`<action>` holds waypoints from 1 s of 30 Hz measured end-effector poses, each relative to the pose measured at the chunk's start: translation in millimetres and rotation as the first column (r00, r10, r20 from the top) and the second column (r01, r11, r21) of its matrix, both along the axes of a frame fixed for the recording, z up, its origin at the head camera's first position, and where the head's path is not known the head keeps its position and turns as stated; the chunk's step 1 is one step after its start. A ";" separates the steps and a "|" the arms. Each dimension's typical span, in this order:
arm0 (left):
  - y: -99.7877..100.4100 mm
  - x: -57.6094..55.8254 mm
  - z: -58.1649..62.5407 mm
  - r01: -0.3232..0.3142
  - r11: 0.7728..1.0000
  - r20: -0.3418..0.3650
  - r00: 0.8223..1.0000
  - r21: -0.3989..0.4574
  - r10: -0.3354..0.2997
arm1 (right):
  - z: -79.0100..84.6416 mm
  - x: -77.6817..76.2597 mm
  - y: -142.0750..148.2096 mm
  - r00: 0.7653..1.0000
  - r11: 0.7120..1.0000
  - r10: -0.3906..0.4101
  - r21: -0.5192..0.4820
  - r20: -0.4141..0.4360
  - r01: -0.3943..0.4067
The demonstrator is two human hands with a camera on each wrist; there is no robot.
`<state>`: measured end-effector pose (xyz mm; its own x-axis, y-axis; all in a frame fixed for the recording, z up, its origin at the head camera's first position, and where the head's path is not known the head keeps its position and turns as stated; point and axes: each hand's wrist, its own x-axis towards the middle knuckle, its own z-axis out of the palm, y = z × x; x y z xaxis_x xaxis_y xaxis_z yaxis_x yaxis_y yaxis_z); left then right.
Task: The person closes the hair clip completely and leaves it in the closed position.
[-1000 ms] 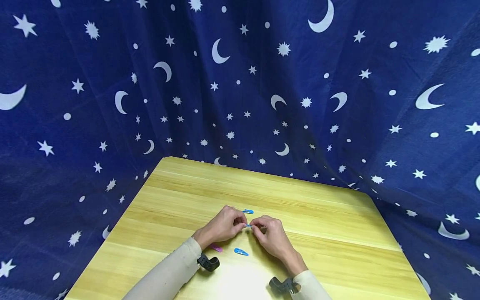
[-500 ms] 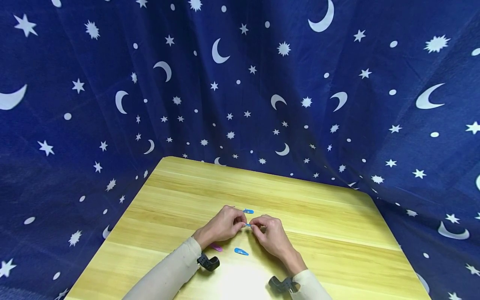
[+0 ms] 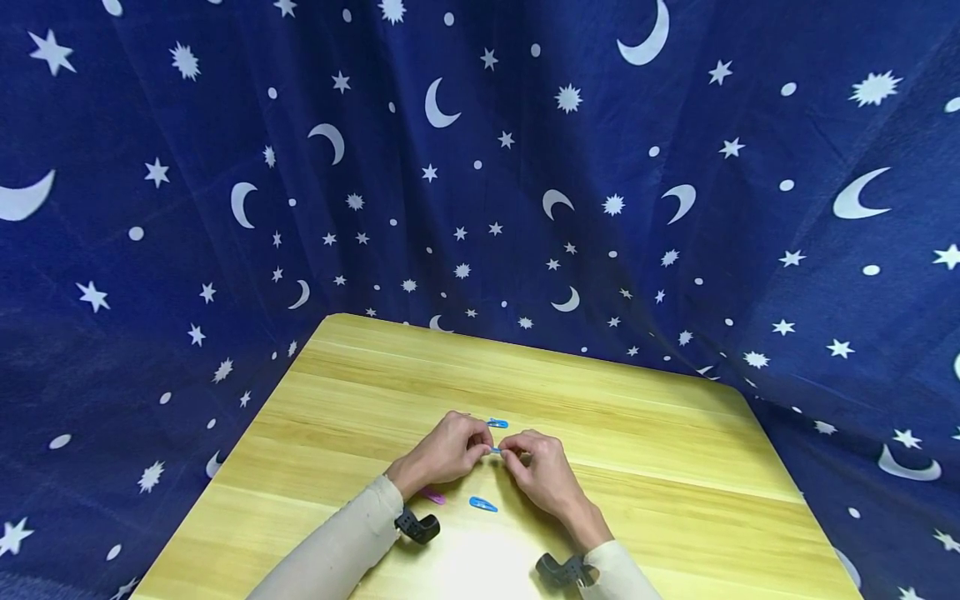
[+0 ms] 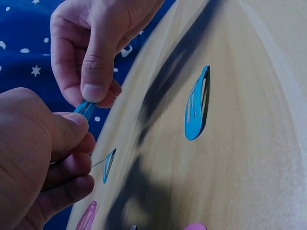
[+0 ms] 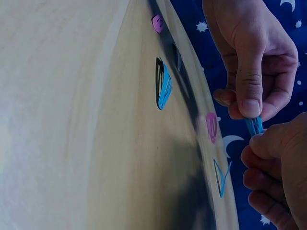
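Head view, hands (image 3: 452, 448) (image 3: 546, 473) pinching blue clip (image 3: 496, 451)

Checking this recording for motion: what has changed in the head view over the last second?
Nothing visibly moved; nothing was taken up or let go. The left hand and right hand still pinch the held blue clip between them. The nearer blue clip, farther blue clip and pink clip lie unmoved on the table.

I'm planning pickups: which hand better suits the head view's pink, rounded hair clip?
Left hand, probably: the pink clip lies by its wrist, farther from the right hand. Both pinch a slotted blue hair clip.
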<state>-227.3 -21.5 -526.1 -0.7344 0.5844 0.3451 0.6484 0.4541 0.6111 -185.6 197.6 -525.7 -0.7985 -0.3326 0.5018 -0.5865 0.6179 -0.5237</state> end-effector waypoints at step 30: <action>4.8 2.7 1.0 -0.047 0.999 -0.064 0.997 0.006 0.047 | 5.3 1.9 -4.6 0.999 0.999 -0.038 0.032 -0.012 0.039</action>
<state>-224.6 -16.8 -525.1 -0.7371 0.5483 0.3950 0.6645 0.4822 0.5708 -183.7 193.0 -520.4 -0.8053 -0.3180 0.5004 -0.5677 0.6569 -0.4962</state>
